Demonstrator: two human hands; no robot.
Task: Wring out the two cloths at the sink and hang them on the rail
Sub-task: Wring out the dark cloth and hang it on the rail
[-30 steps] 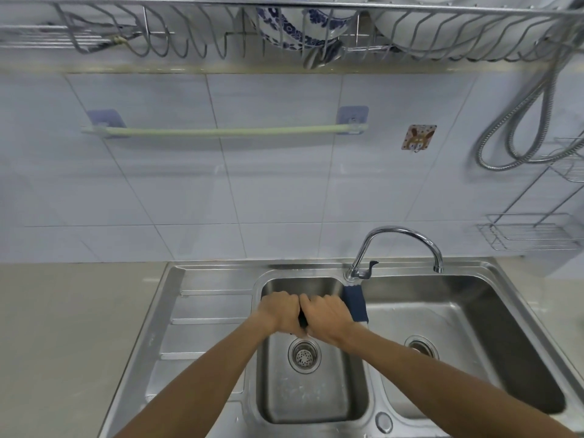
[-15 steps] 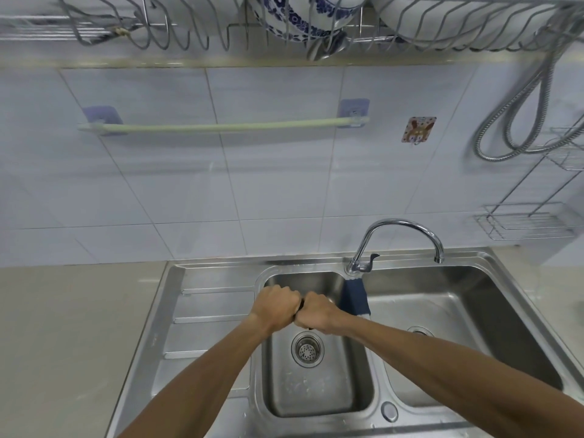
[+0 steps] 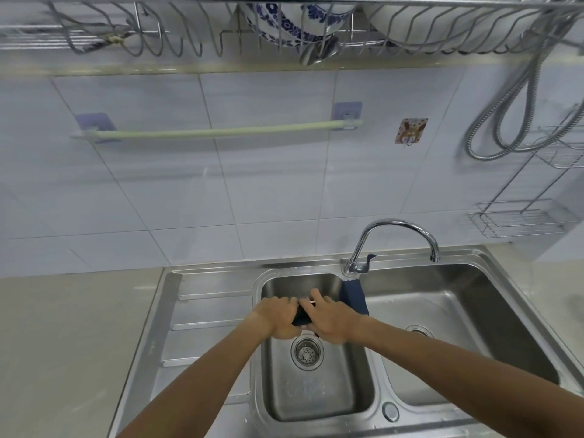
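We hold the dark, bunched wet cloth [image 3: 301, 317] above the drain of the stainless steel double sink [image 3: 474, 311] so water falls there. Our left hand [image 3: 278, 317] clenches 1 end; our right hand [image 3: 328, 320] grasps the other, fingers loosening. The navy second cloth [image 3: 354, 297] drapes the sink's divider, and the pale green rail [image 3: 218, 132] above the sink is bare.
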